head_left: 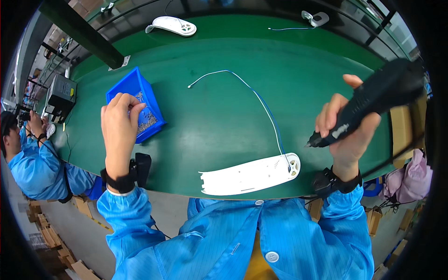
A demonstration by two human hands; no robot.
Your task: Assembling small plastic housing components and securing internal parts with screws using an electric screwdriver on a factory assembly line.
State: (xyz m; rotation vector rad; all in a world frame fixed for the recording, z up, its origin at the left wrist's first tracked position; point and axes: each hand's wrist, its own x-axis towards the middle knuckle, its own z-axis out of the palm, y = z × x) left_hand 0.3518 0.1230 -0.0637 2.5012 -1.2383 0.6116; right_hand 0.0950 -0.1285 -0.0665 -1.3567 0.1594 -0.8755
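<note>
Green tabletop point(200, 121) is carrying the work; above it, the right hand point(351, 148) is gripping a black power screwdriver point(385, 91), tip angled inward, seemingly for control. Left hand point(120, 119) is hovering curled over the blue bin point(151, 99) of screws point(148, 123), whether holding any I cannot tell, while the white cover point(247, 177) with cable point(226, 71) is lying along the near edge, probably for easy reach.

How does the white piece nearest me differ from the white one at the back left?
The near piece lies by the table's front edge; the far piece is farther back. The near piece looks flatter; the far piece curls at its left end. Blue and white wires trail from the near piece; none like them show on the far piece. Both are white and elongated.
</note>
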